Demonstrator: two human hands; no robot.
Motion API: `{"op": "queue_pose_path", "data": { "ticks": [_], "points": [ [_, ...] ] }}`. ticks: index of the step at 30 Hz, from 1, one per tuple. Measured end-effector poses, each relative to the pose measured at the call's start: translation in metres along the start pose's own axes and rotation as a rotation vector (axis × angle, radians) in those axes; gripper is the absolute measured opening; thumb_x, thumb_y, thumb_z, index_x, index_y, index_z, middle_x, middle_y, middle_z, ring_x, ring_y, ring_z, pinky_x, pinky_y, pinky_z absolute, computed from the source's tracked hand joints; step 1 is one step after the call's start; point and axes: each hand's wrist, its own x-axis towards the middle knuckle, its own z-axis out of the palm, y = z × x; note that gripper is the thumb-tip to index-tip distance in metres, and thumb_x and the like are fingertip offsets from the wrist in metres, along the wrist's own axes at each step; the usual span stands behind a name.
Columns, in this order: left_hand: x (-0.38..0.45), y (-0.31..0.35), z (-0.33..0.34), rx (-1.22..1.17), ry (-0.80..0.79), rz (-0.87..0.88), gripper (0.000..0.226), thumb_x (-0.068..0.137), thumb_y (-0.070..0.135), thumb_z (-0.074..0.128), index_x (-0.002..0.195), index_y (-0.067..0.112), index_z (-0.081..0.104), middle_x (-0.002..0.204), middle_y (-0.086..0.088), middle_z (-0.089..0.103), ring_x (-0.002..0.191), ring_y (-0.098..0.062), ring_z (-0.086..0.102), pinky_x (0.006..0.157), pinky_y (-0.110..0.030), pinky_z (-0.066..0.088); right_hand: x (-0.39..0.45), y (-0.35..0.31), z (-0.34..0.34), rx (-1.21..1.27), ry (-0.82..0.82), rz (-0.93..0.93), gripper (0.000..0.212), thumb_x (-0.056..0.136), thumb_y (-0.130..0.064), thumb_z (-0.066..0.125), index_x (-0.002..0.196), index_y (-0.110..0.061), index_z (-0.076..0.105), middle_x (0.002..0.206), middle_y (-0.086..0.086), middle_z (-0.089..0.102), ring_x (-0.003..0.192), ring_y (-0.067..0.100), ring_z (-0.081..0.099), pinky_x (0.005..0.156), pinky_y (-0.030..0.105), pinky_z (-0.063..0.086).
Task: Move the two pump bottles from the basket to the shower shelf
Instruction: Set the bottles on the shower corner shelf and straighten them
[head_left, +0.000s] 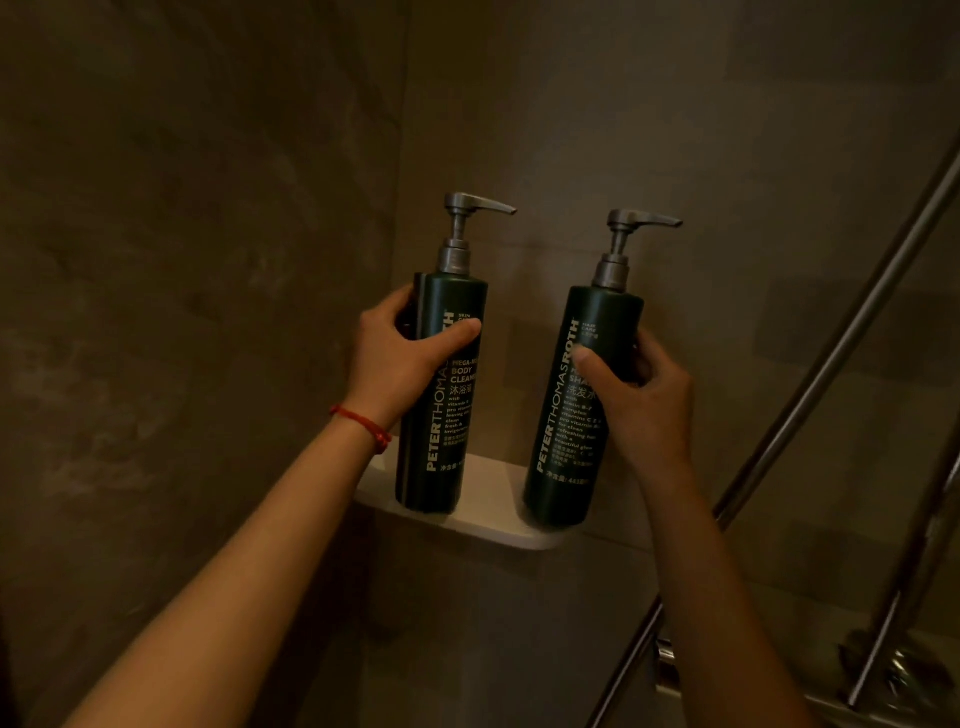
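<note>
Two dark green pump bottles with grey pump heads stand upright on a small white corner shelf (483, 506) in the shower. My left hand (402, 358) is wrapped around the upper body of the left bottle (441, 447), labelled body cleanser. My right hand (636, 400) grips the middle of the right bottle (563, 447), labelled shampoo. Both bottle bases touch the shelf; the right one sits near its right end. Both pump spouts point right. A red string bracelet is on my left wrist. The basket is out of view.
Dark stone-look wall tiles (182, 260) meet in the corner behind the shelf. Metal shower rails (841, 353) slant along the right side, with chrome fittings (667, 662) low at the right.
</note>
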Motion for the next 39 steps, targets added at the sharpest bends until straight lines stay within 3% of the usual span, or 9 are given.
{"op": "queue_pose_path", "data": {
  "ticks": [6, 12, 17, 23, 27, 30, 35, 39],
  "points": [
    [0.014, -0.023, 0.005, 0.017, 0.029, -0.016, 0.03, 0.068, 0.026, 0.073, 0.088, 0.037, 0.053, 0.087, 0.013, 0.058, 0.083, -0.005, 0.059, 0.069, -0.024, 0.049, 0.008, 0.02, 0.017, -0.052, -0.009, 0.018, 0.053, 0.073, -0.028, 0.07, 0.122, -0.03, 0.05, 0.089, -0.026, 0.054, 0.083, -0.005, 0.055, 0.073, 0.025, 0.05],
    [0.022, -0.039, 0.007, -0.017, 0.058, -0.034, 0.032, 0.07, 0.022, 0.072, 0.097, 0.026, 0.057, 0.088, 0.011, 0.06, 0.083, -0.005, 0.059, 0.066, -0.021, 0.047, 0.012, 0.031, 0.025, -0.081, -0.025, 0.014, 0.058, 0.072, -0.034, 0.069, 0.125, -0.037, 0.045, 0.092, -0.027, 0.054, 0.089, -0.004, 0.055, 0.083, 0.037, 0.052],
    [0.027, -0.046, 0.008, -0.038, 0.034, -0.039, 0.039, 0.071, 0.021, 0.071, 0.107, 0.023, 0.056, 0.092, 0.011, 0.06, 0.086, -0.005, 0.059, 0.067, -0.022, 0.048, 0.013, 0.035, 0.029, -0.118, -0.027, -0.006, 0.061, 0.071, -0.039, 0.069, 0.127, -0.037, 0.043, 0.1, -0.019, 0.057, 0.095, 0.008, 0.059, 0.085, 0.044, 0.053],
    [0.024, -0.05, 0.009, -0.056, 0.032, -0.061, 0.052, 0.072, 0.021, 0.07, 0.12, 0.017, 0.05, 0.098, 0.012, 0.056, 0.089, -0.004, 0.056, 0.069, -0.019, 0.045, 0.006, 0.038, 0.029, -0.066, -0.033, 0.019, 0.064, 0.075, -0.035, 0.067, 0.131, -0.035, 0.038, 0.1, -0.025, 0.051, 0.093, -0.002, 0.052, 0.086, 0.035, 0.048],
    [0.011, -0.06, 0.006, 0.009, 0.056, -0.098, 0.068, 0.069, 0.025, 0.073, 0.128, 0.02, 0.04, 0.115, 0.007, 0.049, 0.097, -0.005, 0.05, 0.072, -0.017, 0.04, -0.009, 0.045, 0.025, -0.022, -0.037, 0.044, 0.065, 0.075, -0.03, 0.067, 0.132, -0.034, 0.036, 0.103, -0.028, 0.05, 0.092, -0.011, 0.05, 0.076, 0.019, 0.042],
    [-0.003, -0.07, 0.006, 0.082, 0.122, -0.115, 0.071, 0.065, 0.028, 0.076, 0.126, 0.021, 0.041, 0.129, -0.002, 0.046, 0.106, -0.01, 0.047, 0.082, -0.025, 0.041, -0.02, 0.053, 0.025, -0.018, -0.036, 0.084, 0.068, 0.074, -0.028, 0.069, 0.133, -0.032, 0.036, 0.105, -0.025, 0.05, 0.093, -0.008, 0.05, 0.077, 0.019, 0.041],
    [-0.015, -0.075, 0.012, 0.181, 0.165, -0.142, 0.071, 0.063, 0.023, 0.079, 0.124, 0.013, 0.043, 0.128, -0.007, 0.045, 0.1, -0.008, 0.045, 0.084, -0.024, 0.038, -0.032, 0.062, 0.03, -0.024, -0.048, 0.124, 0.07, 0.072, -0.024, 0.072, 0.133, -0.029, 0.036, 0.114, -0.016, 0.05, 0.101, 0.004, 0.051, 0.083, 0.026, 0.043],
    [-0.013, -0.074, 0.008, 0.095, 0.086, -0.189, 0.065, 0.067, 0.018, 0.075, 0.124, 0.012, 0.044, 0.118, -0.002, 0.052, 0.092, -0.007, 0.05, 0.073, -0.018, 0.041, -0.034, 0.064, 0.032, -0.022, -0.035, 0.131, 0.068, 0.073, -0.024, 0.072, 0.132, -0.029, 0.037, 0.111, -0.018, 0.049, 0.098, 0.002, 0.051, 0.076, 0.017, 0.041]
  ]
}}
